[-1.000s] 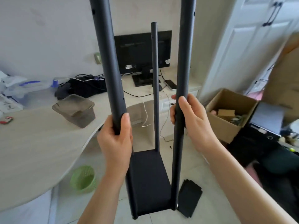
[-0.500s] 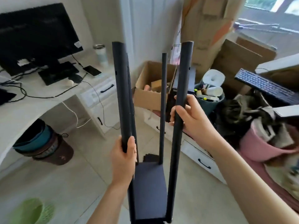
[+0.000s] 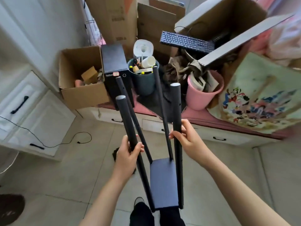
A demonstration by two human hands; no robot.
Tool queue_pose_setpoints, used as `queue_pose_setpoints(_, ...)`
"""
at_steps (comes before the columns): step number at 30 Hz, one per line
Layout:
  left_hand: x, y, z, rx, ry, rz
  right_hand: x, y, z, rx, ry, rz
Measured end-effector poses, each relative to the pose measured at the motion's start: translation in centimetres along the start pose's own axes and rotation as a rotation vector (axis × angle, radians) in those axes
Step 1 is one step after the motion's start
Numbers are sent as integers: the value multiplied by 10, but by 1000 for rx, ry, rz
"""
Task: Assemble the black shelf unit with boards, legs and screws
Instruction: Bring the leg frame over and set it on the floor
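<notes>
Each hand, left (image 3: 126, 156) and right (image 3: 187, 139), gripped a leg (image 3: 128, 128) above the board (image 3: 163, 183). Likely repositioning the frame; the next board needs level legs.

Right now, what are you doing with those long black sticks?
A person is putting together a black shelf unit. The left hand grips the near left leg, and the right hand grips the near right leg. Four legs stand up from one black board at the bottom. Behind are a cardboard box and a pink bin.
</notes>
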State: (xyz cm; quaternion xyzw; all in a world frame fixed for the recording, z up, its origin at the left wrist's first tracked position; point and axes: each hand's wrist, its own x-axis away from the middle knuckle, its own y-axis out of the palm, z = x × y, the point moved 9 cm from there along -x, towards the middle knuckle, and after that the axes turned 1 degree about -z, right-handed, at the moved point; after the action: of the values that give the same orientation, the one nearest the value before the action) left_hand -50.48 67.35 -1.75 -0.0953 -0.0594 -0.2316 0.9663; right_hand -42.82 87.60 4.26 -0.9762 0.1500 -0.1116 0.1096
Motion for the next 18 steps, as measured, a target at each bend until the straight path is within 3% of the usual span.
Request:
queue_pose_setpoints(10,-45,121,-36,-217,-123,-275,12,-100,131,195,269,64)
queue_pose_setpoints(18,-73,194,-115,-318,-260,-173,-24,-142,242,80,364,93)
